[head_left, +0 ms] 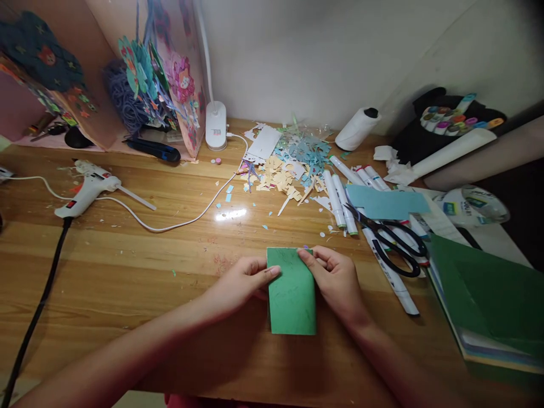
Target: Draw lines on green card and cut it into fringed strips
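Observation:
A small green paper rectangle (292,294) lies near the front of the wooden desk (170,266), apparently folded. My left hand (242,280) pinches its upper left edge with thumb and fingers. My right hand (335,275) grips its upper right corner, fingers curled over the top. Both hands rest low over the desk, on either side of the paper.
Black-handled scissors (393,241) and white markers (340,198) lie to the right, with a blue paper piece (385,202) and a stack of green sheets (488,300). Paper scraps (289,164) litter the back. A glue gun (87,187) and cables sit left.

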The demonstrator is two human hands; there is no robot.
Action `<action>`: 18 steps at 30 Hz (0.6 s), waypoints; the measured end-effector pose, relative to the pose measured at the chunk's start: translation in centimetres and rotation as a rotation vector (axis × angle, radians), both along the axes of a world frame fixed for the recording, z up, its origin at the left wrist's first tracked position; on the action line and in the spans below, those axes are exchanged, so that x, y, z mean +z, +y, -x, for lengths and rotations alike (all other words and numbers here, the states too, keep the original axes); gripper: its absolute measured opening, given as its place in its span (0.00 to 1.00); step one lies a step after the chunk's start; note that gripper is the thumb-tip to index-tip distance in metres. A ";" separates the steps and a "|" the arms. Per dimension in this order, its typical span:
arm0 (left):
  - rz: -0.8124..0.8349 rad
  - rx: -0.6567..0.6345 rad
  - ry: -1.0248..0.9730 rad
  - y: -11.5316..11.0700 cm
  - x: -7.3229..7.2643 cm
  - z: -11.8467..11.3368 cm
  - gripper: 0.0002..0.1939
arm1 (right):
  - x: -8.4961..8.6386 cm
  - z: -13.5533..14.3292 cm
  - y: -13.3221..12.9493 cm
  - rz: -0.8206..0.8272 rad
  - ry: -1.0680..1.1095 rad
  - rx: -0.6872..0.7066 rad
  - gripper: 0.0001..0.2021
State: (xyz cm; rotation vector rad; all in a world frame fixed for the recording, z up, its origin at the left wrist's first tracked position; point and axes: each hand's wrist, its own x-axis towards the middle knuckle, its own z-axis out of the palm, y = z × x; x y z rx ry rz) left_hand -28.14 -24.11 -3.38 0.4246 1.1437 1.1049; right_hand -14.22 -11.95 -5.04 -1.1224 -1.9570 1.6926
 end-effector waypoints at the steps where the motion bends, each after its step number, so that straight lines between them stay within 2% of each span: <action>1: 0.008 -0.024 -0.005 -0.1 0.1 -0.1 0.21 | 0.0 0.0 -0.1 -0.018 0.000 -0.006 0.21; 8: 0.020 -0.060 0.019 -0.2 -0.2 -0.3 0.21 | 0.0 0.0 -0.3 -0.130 -0.006 -0.016 0.23; 11: 0.025 -0.035 0.031 -0.2 -0.2 0.0 0.23 | 0.0 -0.1 0.2 -0.099 -0.024 0.095 0.22; 15: 0.030 0.022 0.081 -0.1 0.5 0.8 0.24 | 0.6 -0.3 0.5 -0.001 -0.055 0.291 0.24; 18: 0.038 0.040 0.121 0.0 1.0 1.2 0.23 | 1.0 -0.2 0.2 0.011 -0.089 0.339 0.25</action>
